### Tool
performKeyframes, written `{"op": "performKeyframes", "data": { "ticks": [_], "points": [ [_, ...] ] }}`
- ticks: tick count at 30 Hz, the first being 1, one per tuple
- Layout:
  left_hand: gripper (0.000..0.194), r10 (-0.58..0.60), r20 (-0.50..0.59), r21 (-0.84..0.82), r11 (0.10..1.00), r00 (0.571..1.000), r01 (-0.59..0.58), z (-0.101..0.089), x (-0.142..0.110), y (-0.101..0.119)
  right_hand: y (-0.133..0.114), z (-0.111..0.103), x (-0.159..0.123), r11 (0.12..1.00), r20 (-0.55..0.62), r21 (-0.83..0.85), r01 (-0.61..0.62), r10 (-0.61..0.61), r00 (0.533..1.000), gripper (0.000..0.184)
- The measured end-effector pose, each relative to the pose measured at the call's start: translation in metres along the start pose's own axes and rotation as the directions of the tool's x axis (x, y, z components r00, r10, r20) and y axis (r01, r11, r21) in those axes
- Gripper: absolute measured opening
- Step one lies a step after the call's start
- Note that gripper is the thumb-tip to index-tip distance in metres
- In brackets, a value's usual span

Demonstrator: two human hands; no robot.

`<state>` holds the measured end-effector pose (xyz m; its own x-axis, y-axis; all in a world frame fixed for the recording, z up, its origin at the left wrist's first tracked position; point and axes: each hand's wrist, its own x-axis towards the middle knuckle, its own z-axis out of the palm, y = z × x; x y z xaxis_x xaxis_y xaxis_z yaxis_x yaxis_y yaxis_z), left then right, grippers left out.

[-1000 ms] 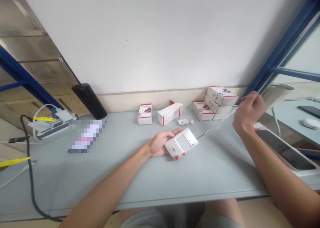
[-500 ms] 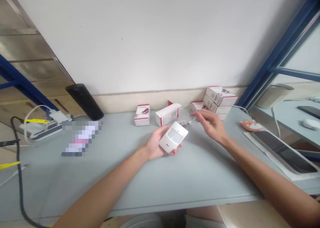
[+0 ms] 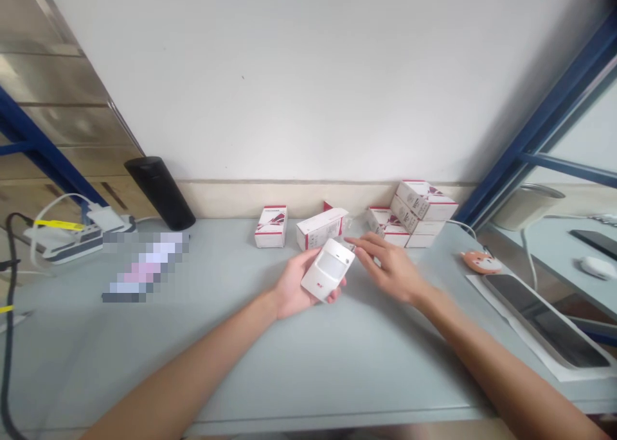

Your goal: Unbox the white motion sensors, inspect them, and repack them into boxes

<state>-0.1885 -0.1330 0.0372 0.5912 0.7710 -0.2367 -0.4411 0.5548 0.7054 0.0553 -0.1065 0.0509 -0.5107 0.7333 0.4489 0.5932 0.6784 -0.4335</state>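
A white motion sensor [image 3: 326, 274] with a pale window and a small red mark lies tilted in my left hand [image 3: 292, 286], face up, fingers wrapped around its sides and thumb behind its upper left edge. At its upper right corner is my right hand [image 3: 393, 270], fingers pinched together on a thin metal rod [image 3: 353, 248]. Most of the rod is hidden by the fingers, so whether it is joined to the sensor is unclear. Just behind the sensor lies an opened white-and-red box [image 3: 321, 227] with its flap raised.
Another small box [image 3: 270, 227] stands to the left, and several stacked boxes [image 3: 419, 212] to the right. A black cylinder [image 3: 161, 193], a blurred-out phone [image 3: 147, 266] and a power strip [image 3: 81, 237] are at left. A dark-screened phone [image 3: 544, 318] and orange animal-shaped item [image 3: 481, 261] lie at right.
My right hand has moved left and down, bringing its fingers to the sensor's upper corner; less of the rod shows. My left hand still holds the sensor. The view has shifted slightly.
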Motion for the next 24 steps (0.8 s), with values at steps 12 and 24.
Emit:
{"op": "performKeyframes", "data": {
  "ticks": [12,24],
  "points": [
    [0.039,0.170,-0.162,-0.123,0.974,0.972,-0.190,0.005,-0.002,0.009,0.041,0.012,0.040,0.910,-0.078,-0.413,0.021,-0.059,0.995,0.050],
    [0.044,0.174,-0.145,0.024,0.985,0.974,-0.172,0.006,-0.003,0.004,0.036,-0.017,0.028,0.893,-0.572,0.450,0.002,0.287,0.769,0.028]
  ]
}}
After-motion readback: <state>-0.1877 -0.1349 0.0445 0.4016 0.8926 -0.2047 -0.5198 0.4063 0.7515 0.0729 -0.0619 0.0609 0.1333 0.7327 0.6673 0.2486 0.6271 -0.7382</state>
